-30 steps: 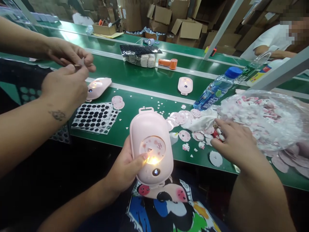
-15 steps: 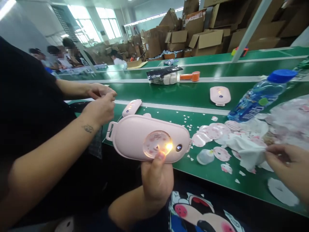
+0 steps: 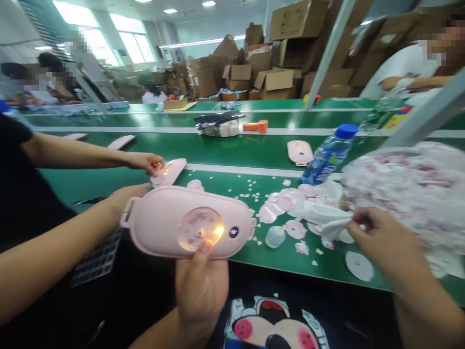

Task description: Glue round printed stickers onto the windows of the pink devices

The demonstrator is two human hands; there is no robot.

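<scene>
My left hand (image 3: 203, 278) grips a pink oval device (image 3: 156, 218) from below, with the thumb on its front. The device has strap loops at both ends, a small lit display and an orange glow near the thumb. A round patterned disc (image 3: 196, 225) lies on its face. My right hand (image 3: 378, 232) pinches the edge of a white cloth (image 3: 327, 215) above the green bench. Beneath and beside the cloth are several round pink-printed stickers (image 3: 279, 201). A small translucent bottle (image 3: 275, 236) stands close by.
At left, a co-worker's hand (image 3: 150, 164) touches another pink device (image 3: 174, 170). One more pink device (image 3: 300, 152) rests near a blue-capped bottle (image 3: 332, 152). A clear bag of printed pieces (image 3: 407, 194) fills the right side. White scraps dot the green bench (image 3: 254, 259).
The view has turned right, shifting everything leftward. A co-worker's hand now reaches the pink device at left. Both my hands keep their holds, and a person has come into view at right.
</scene>
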